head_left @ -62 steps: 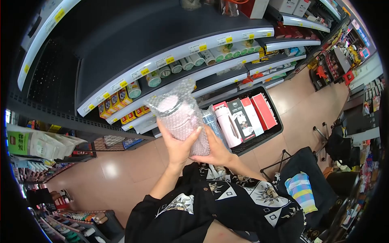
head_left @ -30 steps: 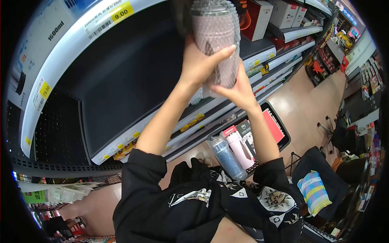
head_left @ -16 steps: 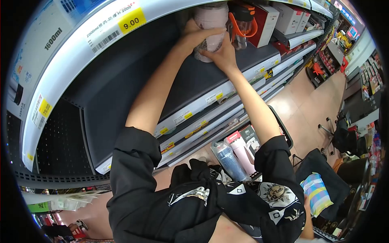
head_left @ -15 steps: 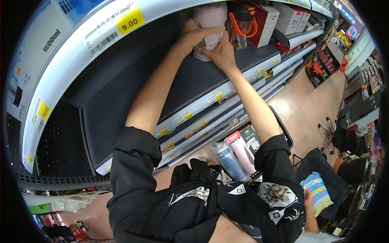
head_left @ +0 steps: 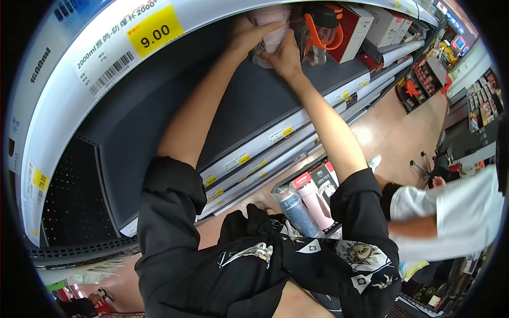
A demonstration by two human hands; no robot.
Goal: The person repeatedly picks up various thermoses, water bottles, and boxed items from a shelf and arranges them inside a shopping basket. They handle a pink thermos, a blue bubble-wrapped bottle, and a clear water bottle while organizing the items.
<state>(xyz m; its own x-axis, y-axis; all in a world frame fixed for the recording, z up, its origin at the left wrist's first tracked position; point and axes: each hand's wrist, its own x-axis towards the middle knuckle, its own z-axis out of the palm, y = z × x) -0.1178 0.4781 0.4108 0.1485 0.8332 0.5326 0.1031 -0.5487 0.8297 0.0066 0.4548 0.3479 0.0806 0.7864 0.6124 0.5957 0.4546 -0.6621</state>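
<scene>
Up on the dark store shelf (head_left: 233, 111), a pale pink bottle (head_left: 272, 40) with a clear, shiny wrap stands upright, its top cut off by the shelf above. My left hand (head_left: 248, 38) grips its left side, thumb laid across the front. Around the lower right side my right hand (head_left: 285, 55) is closed, with its thumb near the base. The fingers behind the bottle are hidden. Just right of my right hand is a clear bottle (head_left: 322, 24) with a black lid and an orange carrying loop, apart from the hand.
Red and white boxes (head_left: 352, 33) line the shelf's right. The upper shelf edge (head_left: 114, 50) carries price labels. Below, a black basket (head_left: 327, 158) holds a wrapped blue bottle (head_left: 298, 212), a pink bottle box (head_left: 314, 201) and another box. A person in white (head_left: 450, 214) is close by on the right.
Both hands and the pink bottle appear slightly further up and left, still together. A person in white has come into view on the right, covering the checked cushion-like packet.
</scene>
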